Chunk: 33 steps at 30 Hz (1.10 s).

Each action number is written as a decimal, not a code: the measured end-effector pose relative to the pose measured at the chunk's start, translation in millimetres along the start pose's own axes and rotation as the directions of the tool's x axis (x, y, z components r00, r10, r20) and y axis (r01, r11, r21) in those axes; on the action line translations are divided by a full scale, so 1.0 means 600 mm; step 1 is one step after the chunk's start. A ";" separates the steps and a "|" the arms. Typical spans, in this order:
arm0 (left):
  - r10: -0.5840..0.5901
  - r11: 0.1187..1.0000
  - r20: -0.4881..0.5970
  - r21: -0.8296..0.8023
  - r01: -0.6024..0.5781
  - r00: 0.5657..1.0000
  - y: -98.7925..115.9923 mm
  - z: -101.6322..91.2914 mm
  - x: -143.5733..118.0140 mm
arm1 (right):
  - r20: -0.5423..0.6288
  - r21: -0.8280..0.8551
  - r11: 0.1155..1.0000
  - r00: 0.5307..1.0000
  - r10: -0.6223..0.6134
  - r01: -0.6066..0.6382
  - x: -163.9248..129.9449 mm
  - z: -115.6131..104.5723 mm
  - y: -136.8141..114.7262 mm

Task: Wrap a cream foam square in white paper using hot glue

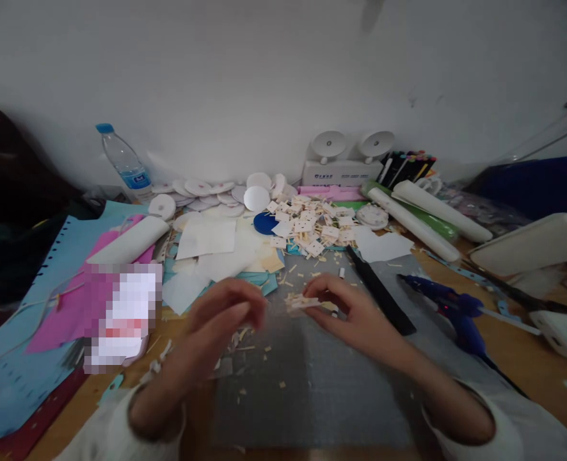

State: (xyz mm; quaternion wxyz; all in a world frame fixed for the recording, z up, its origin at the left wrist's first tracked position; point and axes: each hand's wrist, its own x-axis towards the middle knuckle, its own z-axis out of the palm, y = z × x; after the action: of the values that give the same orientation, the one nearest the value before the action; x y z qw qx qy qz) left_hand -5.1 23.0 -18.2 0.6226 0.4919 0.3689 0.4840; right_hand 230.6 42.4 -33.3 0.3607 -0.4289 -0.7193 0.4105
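Right hand (355, 314) pinches piece (303, 302) (pale).

Your left hand (221, 320) is motion-blurred, so its fingers' grip can't be read. The scrap (304, 302) in your right fingers (322, 296) is too small to identify. A pixelated patch (120, 317) hides something on the counter (528, 358).
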 end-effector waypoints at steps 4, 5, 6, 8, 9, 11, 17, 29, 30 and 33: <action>-0.076 0.994 0.092 0.090 0.068 0.993 -0.048 0.011 0.027 | 0.083 0.231 0.970 0.995 0.062 -0.080 0.013 0.022 0.023; -0.110 0.991 0.102 0.085 0.102 0.989 -0.058 0.013 0.029 | 0.089 0.267 0.958 0.993 0.082 -0.103 0.013 0.028 0.029; -0.150 0.985 0.096 0.096 0.141 0.984 -0.067 0.015 0.028 | 0.088 0.290 0.949 0.991 0.102 -0.123 0.012 0.033 0.036; -0.210 0.973 0.059 0.112 0.203 0.976 -0.077 0.017 0.024 | 0.067 0.323 0.934 0.988 0.138 -0.152 0.007 0.042 0.044; -0.236 0.967 0.037 0.111 0.231 0.971 -0.079 0.017 0.021 | 0.037 0.347 0.923 0.986 0.161 -0.164 0.004 0.045 0.047; -0.268 0.962 0.010 0.057 0.267 0.963 -0.081 0.018 0.016 | -0.064 0.394 0.902 0.974 0.219 -0.177 0.000 0.045 0.047; -0.313 0.923 0.025 -0.229 0.310 0.949 -0.103 0.027 0.007 | -0.154 0.622 0.748 0.900 0.408 -0.232 -0.004 0.035 0.033; -0.420 0.838 0.026 -0.373 0.398 0.907 -0.104 0.041 -0.001 | 0.033 0.738 0.621 0.934 0.355 -0.262 -0.017 0.050 0.026; -0.421 0.837 0.016 -0.379 0.395 0.907 -0.105 0.041 -0.001 | 0.039 0.735 0.625 0.937 0.348 -0.262 -0.017 0.049 0.025; -0.410 0.842 0.010 -0.379 0.383 0.912 -0.107 0.041 -0.002 | 0.019 0.614 0.740 0.942 0.335 -0.276 -0.018 0.052 0.025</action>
State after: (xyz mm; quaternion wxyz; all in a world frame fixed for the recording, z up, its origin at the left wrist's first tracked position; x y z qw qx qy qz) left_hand 32.9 12.7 -74.6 0.7775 0.2597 0.3859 0.4233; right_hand 212.4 28.4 -61.0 0.4398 -0.4205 -0.4512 0.6529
